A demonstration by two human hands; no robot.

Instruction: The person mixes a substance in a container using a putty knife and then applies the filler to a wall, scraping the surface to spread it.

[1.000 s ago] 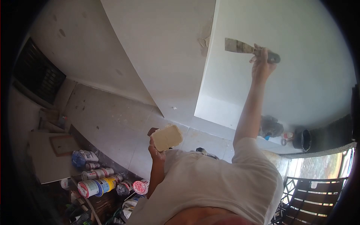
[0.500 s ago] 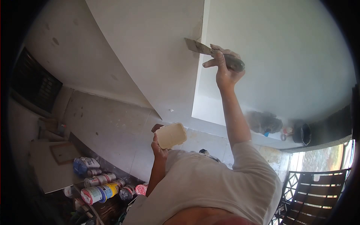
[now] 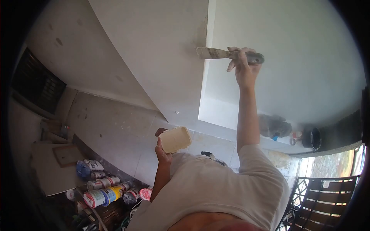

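Note:
My right hand [image 3: 245, 65] is raised and closed round the dark handle of a putty knife [image 3: 216, 53]. The knife's smeared metal blade points left, its tip over the grey wall face [image 3: 165, 50] close to the white vertical corner edge [image 3: 208, 38]. Lower down, in front of my body, my left hand [image 3: 162, 151] grips a shallow cream-coloured tray [image 3: 175, 139] by its left side. The tray's open face is toward me, with pale material inside. Whitish smears mark the fingers of both hands.
Several paint cans [image 3: 101, 195] and a blue-and-white bag [image 3: 88, 168] stand at the lower left beside a leaning board [image 3: 52, 181]. On a ledge at right are a dark bucket [image 3: 311, 138] and a grey bundle [image 3: 274, 126]. A slatted metal chair [image 3: 327, 200] is at lower right.
My right hand with the putty knife has moved right and slightly down, and the blade has turned closer to level. My left hand and the tray have barely moved.

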